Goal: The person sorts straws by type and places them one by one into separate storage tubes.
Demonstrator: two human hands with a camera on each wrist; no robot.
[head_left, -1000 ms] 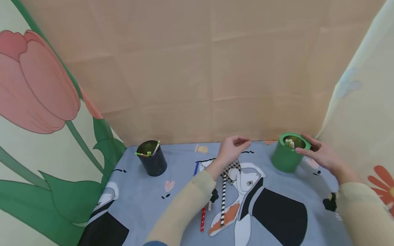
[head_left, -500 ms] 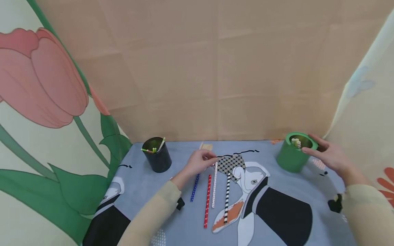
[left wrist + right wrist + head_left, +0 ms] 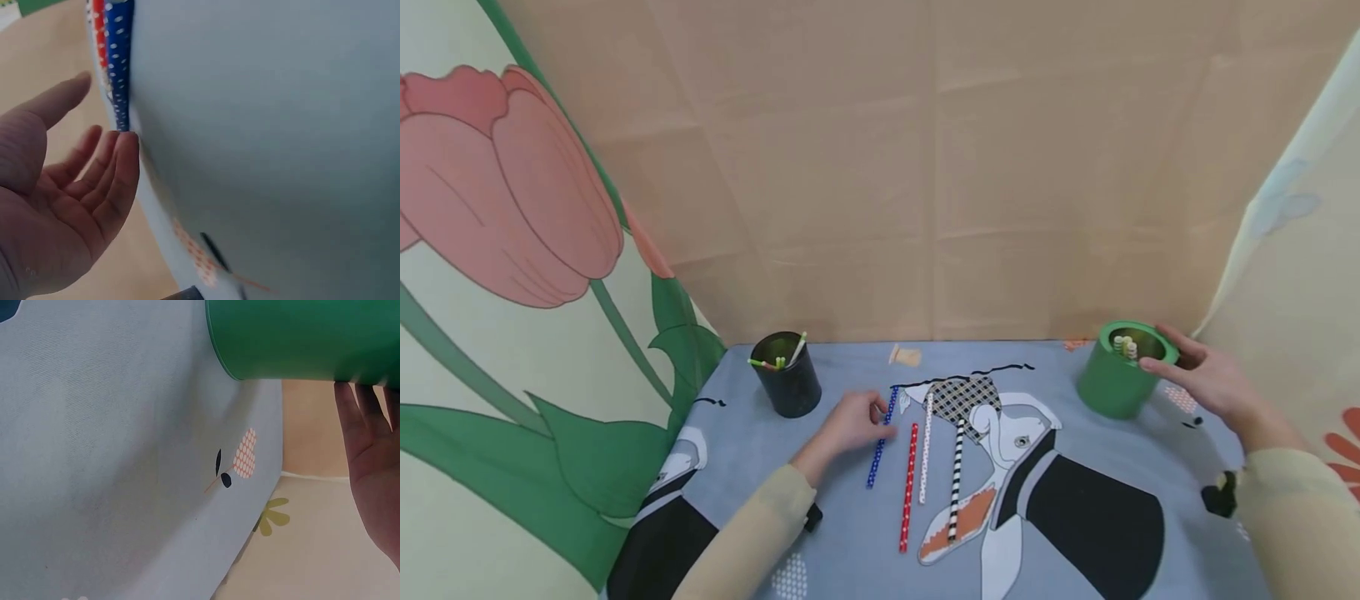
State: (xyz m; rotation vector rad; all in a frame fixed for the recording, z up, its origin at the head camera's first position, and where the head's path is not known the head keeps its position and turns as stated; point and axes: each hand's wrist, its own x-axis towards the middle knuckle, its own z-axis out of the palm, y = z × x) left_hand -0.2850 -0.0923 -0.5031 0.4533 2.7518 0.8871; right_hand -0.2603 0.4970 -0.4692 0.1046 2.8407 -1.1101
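Four paper straws lie side by side on the grey printed cloth [image 3: 760, 467]: a blue dotted straw [image 3: 880, 437], a red dotted straw [image 3: 909, 487], a white straw [image 3: 927, 447] and a black-and-white striped straw [image 3: 955, 479]. My left hand [image 3: 874, 419] rests on the cloth just left of the blue straw. In the left wrist view this hand [image 3: 94, 144] has relaxed fingers, and one fingertip touches the end of the blue straw [image 3: 120, 69]. My right hand [image 3: 1157, 354] touches the rim of a green cup [image 3: 1112, 387] holding several straws, its fingers [image 3: 369, 444] lying straight against the cup's wall [image 3: 306, 337].
A black cup [image 3: 788, 390] with a few straws stands at the back left of the cloth. A tan panel [image 3: 925, 167] closes the back, with printed fabric walls left and right. A small beige scrap [image 3: 906, 357] lies near the back edge.
My left hand has drawn back to the left, from over the checkered print to beside the blue straw, uncovering the row of straws. The right hand has stayed at the green cup.
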